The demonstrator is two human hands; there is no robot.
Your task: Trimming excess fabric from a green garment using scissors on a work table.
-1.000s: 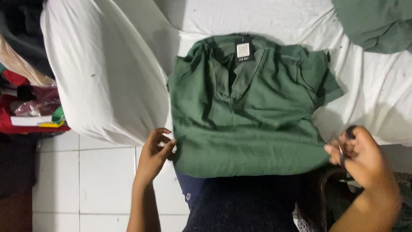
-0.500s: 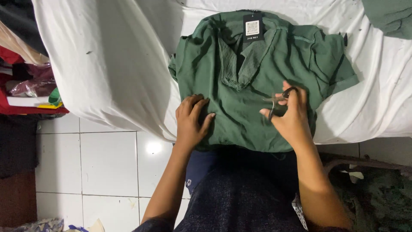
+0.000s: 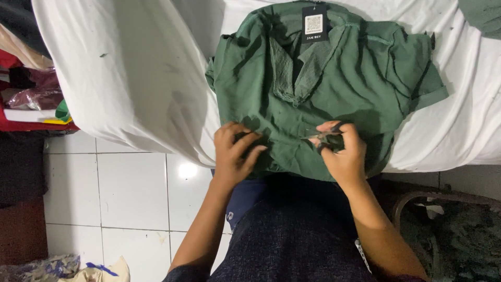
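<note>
A dark green collared shirt lies flat on a table under a white sheet, with a black hang tag at its neck. My left hand presses on the shirt's lower front, fingers bent into the fabric. My right hand holds small thread snips with the blades pointing left, tips touching the cloth just right of the shirt's middle. The two hands are a short gap apart near the hem.
Another green garment lies at the far right corner. Piled clothes and bags stand at the left. White floor tiles show below, with a metal chair frame at the right and fabric scraps on the floor.
Both hands have come in from the shirt's lower corners onto its lower front. The right hand has brought the snips down to the cloth. The view has shifted down slightly.
</note>
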